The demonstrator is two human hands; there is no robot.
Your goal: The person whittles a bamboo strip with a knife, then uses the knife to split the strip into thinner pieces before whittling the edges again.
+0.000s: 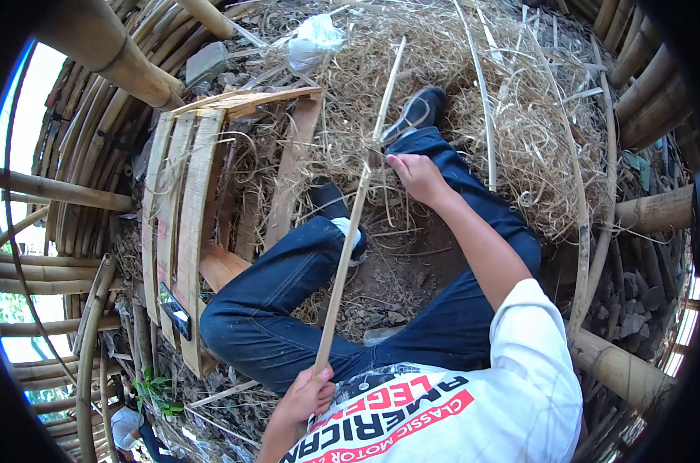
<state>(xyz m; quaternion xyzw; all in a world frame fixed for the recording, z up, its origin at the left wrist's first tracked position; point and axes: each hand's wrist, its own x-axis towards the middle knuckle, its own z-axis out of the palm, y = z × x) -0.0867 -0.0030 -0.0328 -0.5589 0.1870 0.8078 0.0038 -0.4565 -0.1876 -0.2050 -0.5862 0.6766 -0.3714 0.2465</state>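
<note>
A long split bamboo strip point(350, 239) slants up from my lap to beyond my feet. My left hand point(307, 397) is closed around its lower end, close to my shirt. Farther along, my right hand point(418, 177) is closed on what looks like a knife point(375, 157). The dark blade lies against the strip, and the fist hides the handle. Thin curled bamboo shavings point(442, 54) are heaped around my shoes.
A wooden slat bench point(176, 224) stands left, with a phone point(176, 312) on it. A white plastic bag point(315, 40) lies beyond. More strips point(483, 100) lie right. Bamboo poles point(620, 366) surround me. Another person point(126, 428) is at lower left.
</note>
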